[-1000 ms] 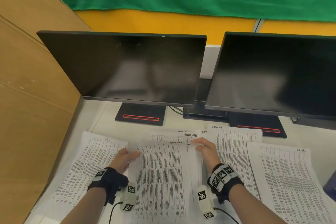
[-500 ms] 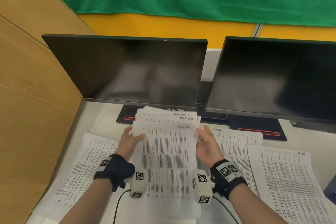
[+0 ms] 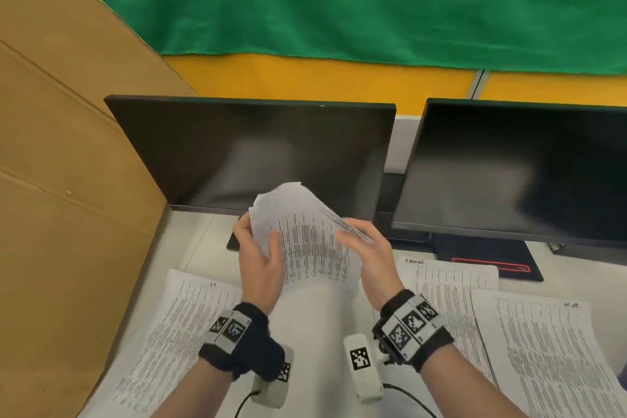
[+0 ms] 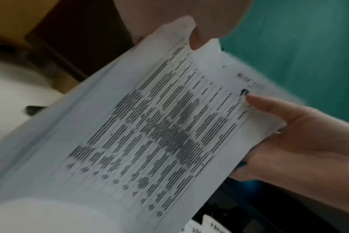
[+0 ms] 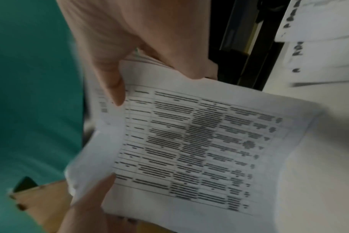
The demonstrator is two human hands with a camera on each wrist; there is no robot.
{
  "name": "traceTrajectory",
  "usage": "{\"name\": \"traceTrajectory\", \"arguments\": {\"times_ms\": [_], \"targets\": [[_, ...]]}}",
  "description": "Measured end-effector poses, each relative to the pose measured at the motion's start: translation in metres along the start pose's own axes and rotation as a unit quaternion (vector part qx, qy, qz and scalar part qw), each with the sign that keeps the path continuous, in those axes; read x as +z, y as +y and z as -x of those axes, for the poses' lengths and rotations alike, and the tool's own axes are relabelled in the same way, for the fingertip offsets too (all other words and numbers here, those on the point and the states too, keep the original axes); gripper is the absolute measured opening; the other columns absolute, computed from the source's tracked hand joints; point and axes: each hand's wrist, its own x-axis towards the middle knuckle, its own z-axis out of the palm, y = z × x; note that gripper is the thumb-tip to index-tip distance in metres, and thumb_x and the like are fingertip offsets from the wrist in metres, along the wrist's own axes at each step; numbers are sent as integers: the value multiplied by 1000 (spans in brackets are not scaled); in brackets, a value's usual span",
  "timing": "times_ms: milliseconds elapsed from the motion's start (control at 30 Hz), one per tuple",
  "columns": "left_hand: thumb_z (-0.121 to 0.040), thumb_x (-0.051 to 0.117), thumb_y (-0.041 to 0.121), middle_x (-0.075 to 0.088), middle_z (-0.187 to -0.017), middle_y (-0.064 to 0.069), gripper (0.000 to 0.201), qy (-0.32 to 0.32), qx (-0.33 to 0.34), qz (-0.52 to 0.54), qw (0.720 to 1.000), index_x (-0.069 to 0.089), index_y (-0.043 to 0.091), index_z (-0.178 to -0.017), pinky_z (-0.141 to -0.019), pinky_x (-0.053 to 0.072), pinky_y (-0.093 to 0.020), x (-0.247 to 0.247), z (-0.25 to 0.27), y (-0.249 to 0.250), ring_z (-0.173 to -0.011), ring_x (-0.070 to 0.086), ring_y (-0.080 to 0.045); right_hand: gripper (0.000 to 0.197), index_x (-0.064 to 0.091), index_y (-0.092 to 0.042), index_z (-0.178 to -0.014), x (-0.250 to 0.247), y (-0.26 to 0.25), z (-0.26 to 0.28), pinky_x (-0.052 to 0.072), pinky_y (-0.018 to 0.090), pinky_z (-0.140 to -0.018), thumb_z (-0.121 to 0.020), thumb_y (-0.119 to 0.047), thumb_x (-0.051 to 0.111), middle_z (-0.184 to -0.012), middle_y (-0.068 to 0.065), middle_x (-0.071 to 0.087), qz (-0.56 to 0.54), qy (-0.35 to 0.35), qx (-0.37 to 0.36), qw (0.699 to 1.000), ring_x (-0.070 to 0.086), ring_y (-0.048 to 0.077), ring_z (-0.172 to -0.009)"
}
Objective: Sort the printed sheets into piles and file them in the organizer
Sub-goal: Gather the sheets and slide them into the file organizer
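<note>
A stack of printed sheets (image 3: 312, 241) with table text hangs in the air in front of the left monitor, bent and tilted to the left. My left hand (image 3: 259, 241) grips its left edge, thumb on top. On the right edge, my right hand (image 3: 356, 236) pinches the stack. The left wrist view shows the stack (image 4: 159, 134) with my right hand (image 4: 299, 134) on its far side. In the right wrist view the stack (image 5: 199, 149) sits between both thumbs. Three sorted piles lie on the desk: left pile (image 3: 176, 332), middle pile (image 3: 451, 288), right pile (image 3: 549, 349).
Two dark monitors (image 3: 258, 156) (image 3: 519, 170) stand at the back of the white desk (image 3: 315, 316). A cardboard wall (image 3: 68, 180) closes the left side. Green cloth hangs behind. No organizer shows in the head view.
The middle stack came off the desk. Both hands gathered it by its sides, raised it and tilted it toward the left monitor.
</note>
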Motion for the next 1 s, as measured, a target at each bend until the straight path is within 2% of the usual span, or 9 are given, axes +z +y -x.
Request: {"name": "traceTrajectory", "arguments": {"times_ms": [67, 200, 300, 500, 600, 667, 767, 867, 1000], "targets": [[-94, 50, 27, 48, -116, 9, 41, -9, -26, -2, 1000, 24, 35, -125, -69, 53, -12, -3, 0, -9, -99, 58, -7, 22, 65, -19, -106, 3, 6, -1, 42, 23, -77, -84, -23, 67, -114, 2, 64, -2, 28, 15, 999, 58, 15, -108], [-92, 55, 30, 56, -114, 0, 39, 0, -100, 21, 995, 29, 34, -121, -82, 56, -38, -10, -10, -33, -100, 60, -17, 25, 52, -18, -114, 15, 7, -10, 47, 32, -77, -91, -27, 55, -111, 3, 63, -44, 61, 54, 996, 60, 18, -102], [-93, 55, 23, 59, -103, 7, 28, 16, -166, 59, 984, 39, 29, -115, -92, 50, -44, -9, -18, -44, -98, 59, -19, 22, 45, -20, -115, 25, 11, -14, 43, 30, -69, -94, -24, 47, -104, -4, 57, -42, 67, 71, 994, 56, 13, -96], [-88, 55, 22, 60, -121, -5, 39, 2, -266, 105, 958, 48, 22, -126, -102, 41, -52, -12, -31, -77, -111, 56, -28, 28, 62, -17, -112, 28, 35, -14, 44, 35, -95, -89, -9, 49, -114, 2, 65, -11, 82, 108, 991, 59, 17, -106], [-92, 51, 8, 62, -116, -12, 31, -12, -301, 119, 946, 53, 12, -122, -101, 42, -51, -13, -31, -82, -109, 57, -33, 20, 54, -16, -113, 27, 40, -10, 38, 31, -91, -95, -14, 44, -110, 1, 57, 6, 105, 107, 989, 53, 13, -99], [-89, 52, 3, 61, -116, -13, 34, -16, -310, 108, 944, 53, 7, -123, -101, 41, -52, -13, -30, -89, -109, 56, -35, 20, 46, -16, -117, 26, 44, -8, 35, 26, -84, -97, -16, 44, -110, -1, 51, 29, 101, 99, 990, 50, 10, -97], [-87, 54, 2, 60, -117, -13, 38, -25, -315, 87, 945, 52, 7, -125, -101, 41, -53, -13, -28, -99, -111, 55, -36, 26, 46, -18, -120, 22, 56, -13, 38, 24, -82, -94, -18, 52, -114, 1, 50, 75, 86, 114, 987, 49, 17, -104], [-88, 60, 11, 60, -117, -15, 30, -37, -310, 54, 948, 52, 12, -117, -99, 43, -54, -10, -26, -106, -111, 55, -37, 12, 60, -16, -102, 16, 66, -17, 45, 23, -77, -91, -14, 57, -109, 6, 61, 96, 80, 135, 983, 56, 21, -99], [-87, 63, 16, 61, -111, -13, 27, -24, -237, 7, 971, 53, 13, -113, -97, 44, -51, -1, -19, -87, -107, 56, -36, 9, 58, -17, -91, 2, 54, -11, 46, 23, -75, -93, -10, 52, -94, 2, 60, 48, 97, 107, 988, 57, 20, -92]]}}
